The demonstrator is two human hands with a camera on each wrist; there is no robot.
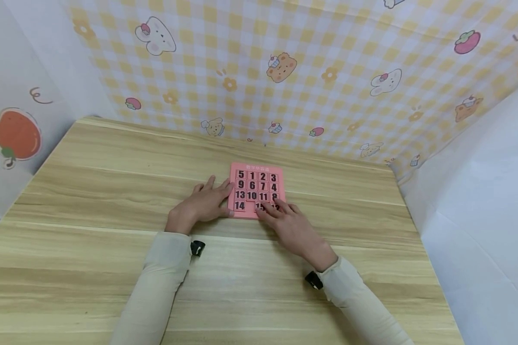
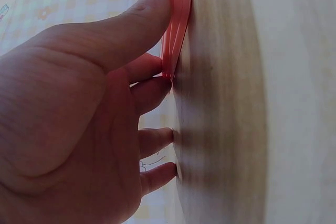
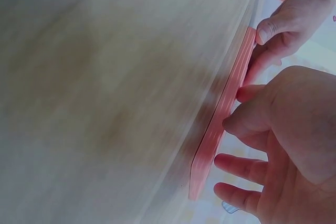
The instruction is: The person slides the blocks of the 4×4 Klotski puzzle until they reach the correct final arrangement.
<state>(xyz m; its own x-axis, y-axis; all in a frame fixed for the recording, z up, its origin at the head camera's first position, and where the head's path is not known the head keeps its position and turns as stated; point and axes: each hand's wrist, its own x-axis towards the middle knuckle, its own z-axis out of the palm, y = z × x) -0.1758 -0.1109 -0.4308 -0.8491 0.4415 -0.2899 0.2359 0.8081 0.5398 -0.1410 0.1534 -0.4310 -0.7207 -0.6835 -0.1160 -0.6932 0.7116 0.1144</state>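
A pink number sliding puzzle (image 1: 259, 214) lies flat on the table, its black-numbered tiles in rows. The bottom row has a bare slot between tile 14 (image 1: 239, 206) and tile 15; fingers partly cover 15, 8 and the corner tile. My left hand (image 1: 197, 203) rests at the puzzle's left border, thumb on the lower left corner and fingers spread along the side. In the left wrist view, the outer fingertips touch the table. With fingers loosely bent, my right hand (image 1: 294, 229) touches the tiles at the lower right. Its palm is off the table in the right wrist view.
The wood-grain table (image 1: 90, 268) runs up to a yellow checked cloth (image 1: 250, 96) with cartoon prints at the back. White sheeting (image 1: 479, 201) hangs on the right, and a printed white sheet (image 1: 17, 86) on the left. Small black devices (image 1: 197, 247) sit at both wrists.
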